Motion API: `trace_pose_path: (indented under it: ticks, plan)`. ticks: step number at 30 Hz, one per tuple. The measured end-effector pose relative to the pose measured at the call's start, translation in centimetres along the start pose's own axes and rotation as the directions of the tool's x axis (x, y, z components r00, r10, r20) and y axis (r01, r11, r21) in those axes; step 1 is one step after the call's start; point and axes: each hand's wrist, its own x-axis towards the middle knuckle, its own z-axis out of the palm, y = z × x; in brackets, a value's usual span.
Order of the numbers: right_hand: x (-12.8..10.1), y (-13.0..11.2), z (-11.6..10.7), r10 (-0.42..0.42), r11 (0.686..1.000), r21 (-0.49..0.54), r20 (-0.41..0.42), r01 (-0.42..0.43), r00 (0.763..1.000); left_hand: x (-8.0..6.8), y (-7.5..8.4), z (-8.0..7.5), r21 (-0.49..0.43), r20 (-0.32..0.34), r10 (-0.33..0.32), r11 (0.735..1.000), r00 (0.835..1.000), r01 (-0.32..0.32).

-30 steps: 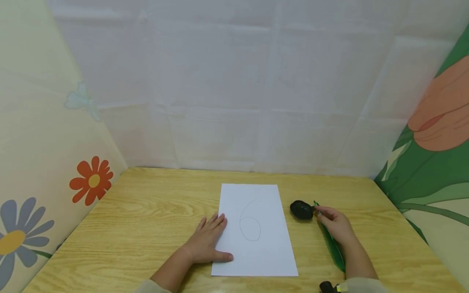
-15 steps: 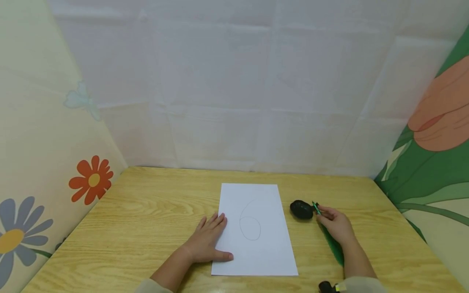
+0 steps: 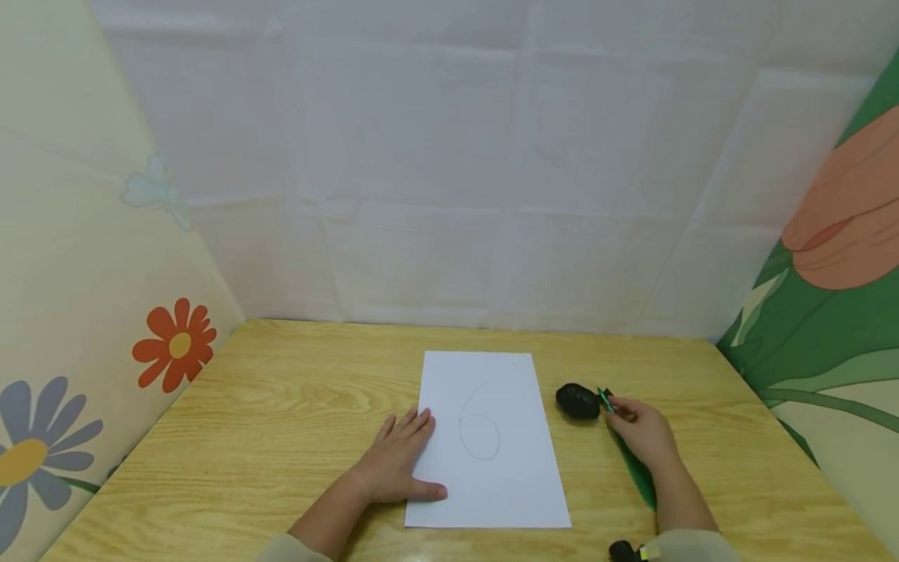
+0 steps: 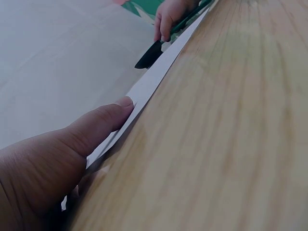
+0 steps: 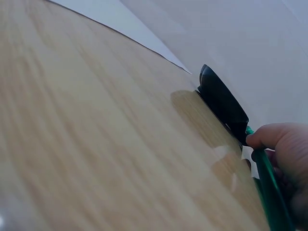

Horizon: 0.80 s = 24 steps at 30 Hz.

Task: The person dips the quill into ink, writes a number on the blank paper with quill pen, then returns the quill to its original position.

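Observation:
A white sheet of paper [image 3: 506, 484] lies on the table, with a thin-lined loop like a 6 drawn on it. My left hand [image 3: 400, 464] rests spread on its left edge, thumb on the sheet. To the right of the paper lies a glossy black spoon-like bowl [image 3: 577, 401] with a long green handle [image 3: 637, 476]. My right hand [image 3: 646, 433] is at the neck of this tool, thumb and fingers pinching a thin green pencil-like stick [image 3: 605, 400] that crosses the neck. I cannot tell whether the fingers also grip the handle, partly hidden under the hand.
The wood-grain table [image 3: 295, 382] ends at a white cloth backdrop [image 3: 421, 156]. Flower-printed panels stand at the left [image 3: 70, 257] and right [image 3: 843, 312]. A small black device [image 3: 623, 551] sits at the right sleeve.
The tip of the thin green stick has tilted slightly left and shows more beyond my right fingers. My right forearm has shifted a little left. The left hand and the paper stay put.

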Motion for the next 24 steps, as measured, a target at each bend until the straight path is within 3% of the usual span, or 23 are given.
trace_pose_path:
  ticks: [12, 18, 24]
  plan:
    - [0.1, 0.27, 0.28, -0.008, 1.0, 0.011, 0.0, 0.008, 1.0, 0.08, -0.24, 0.15, -0.009, 0.007, -0.015, 1.0, 1.0, 0.016]
    - [0.1, 0.36, 0.25, 0.027, 0.999, 0.043, 0.001, -0.027, 1.0, -0.08, -0.36, 0.33, -0.012, -0.001, -0.008, 1.0, 1.0, 0.008]
    - [-0.27, 0.03, -0.09, 0.057, 0.996, 0.071, -0.067, -0.052, 0.996, -0.1, -0.39, 0.47, -0.029, -0.023, 0.003, 1.0, 1.0, -0.004]
